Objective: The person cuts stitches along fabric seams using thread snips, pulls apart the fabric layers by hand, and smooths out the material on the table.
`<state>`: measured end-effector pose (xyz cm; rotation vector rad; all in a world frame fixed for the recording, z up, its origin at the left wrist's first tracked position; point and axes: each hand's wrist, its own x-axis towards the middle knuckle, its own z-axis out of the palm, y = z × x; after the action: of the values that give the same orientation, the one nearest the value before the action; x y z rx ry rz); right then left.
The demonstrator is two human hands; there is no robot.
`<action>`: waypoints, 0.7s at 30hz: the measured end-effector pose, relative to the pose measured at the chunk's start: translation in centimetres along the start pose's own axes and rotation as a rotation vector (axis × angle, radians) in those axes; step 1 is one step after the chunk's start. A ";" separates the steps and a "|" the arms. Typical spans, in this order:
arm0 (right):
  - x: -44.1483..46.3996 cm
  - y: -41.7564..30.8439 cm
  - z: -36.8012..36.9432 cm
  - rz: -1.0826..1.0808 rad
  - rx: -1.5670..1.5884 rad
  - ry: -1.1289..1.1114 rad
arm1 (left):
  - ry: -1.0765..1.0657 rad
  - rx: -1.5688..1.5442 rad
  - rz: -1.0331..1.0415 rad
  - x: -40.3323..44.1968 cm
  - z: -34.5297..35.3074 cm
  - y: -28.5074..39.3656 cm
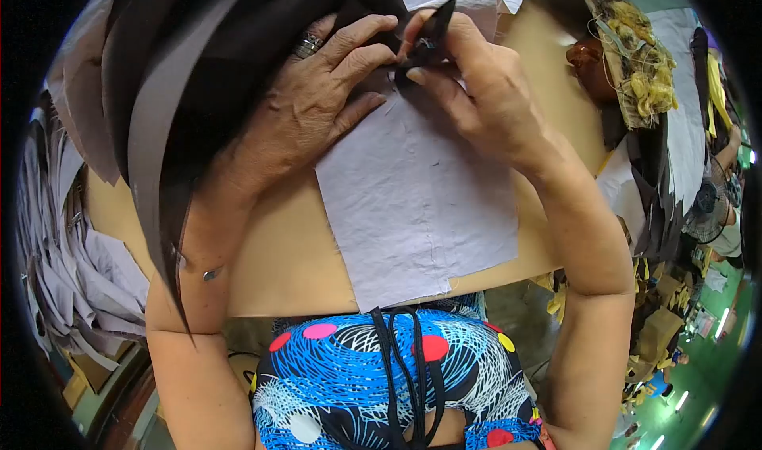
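Light grey-lilac cloth (421, 204) lies on the tan table (286, 236) and hangs slightly over its near edge. My left hand (317, 93), with a ring on one finger, rests palm down with fingers spread on dark cloth (214, 69) at the top of the light piece. Close to its right, my right hand (476, 77) pinches a small black object (432, 41) between thumb and fingers; its pointed end sticks up, and its exact kind is hard to make out. The dark cloth drapes over my left forearm and down to my elbow.
Stacked grey cloth pieces (63, 251) hang at the left. A board with yellow scraps (635, 61) and a brown object (589, 65) sit at the upper right. More grey cloth (683, 132), a fan (709, 204) and distant people are at the far right.
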<state>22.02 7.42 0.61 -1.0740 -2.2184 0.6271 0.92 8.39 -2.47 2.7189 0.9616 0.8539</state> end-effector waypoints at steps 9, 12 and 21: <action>-2.5 -1.2 -0.6 -0.004 0.056 -0.070 | -0.050 0.111 0.034 -0.1 -0.2 0.1; -4.3 -2.3 -0.7 0.036 0.061 -0.112 | -0.049 0.093 0.041 -0.2 0.0 0.3; -7.8 -4.1 -0.1 0.053 0.176 -0.059 | -0.146 0.036 -0.034 0.9 -1.5 1.3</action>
<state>23.81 -1.21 0.91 -1.0380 -2.1438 0.8701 1.39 7.79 -0.43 2.7409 0.9988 0.6284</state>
